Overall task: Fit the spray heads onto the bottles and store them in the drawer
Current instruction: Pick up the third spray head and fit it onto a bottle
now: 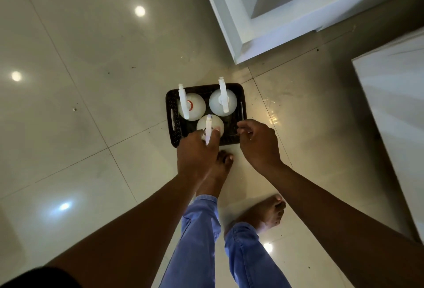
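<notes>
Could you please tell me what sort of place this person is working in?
Probably an indoor room of a home: glossy tiled floor reflecting ceiling lights, white panelled cabinetry beside it, and a dark basket of spray bottles set on the floor by bare feet.

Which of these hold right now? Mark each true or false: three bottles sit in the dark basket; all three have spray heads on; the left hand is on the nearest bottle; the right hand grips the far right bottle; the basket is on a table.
1. Three bottles sit in the dark basket. True.
2. All three have spray heads on. True, each carries a white spray head.
3. The left hand is on the nearest bottle. True, its fingers close around that bottle's spray head.
4. The right hand grips the far right bottle. False: it is at the basket's near right edge, away from that bottle.
5. The basket is on a table. False: it sits on the tiled floor.
</notes>
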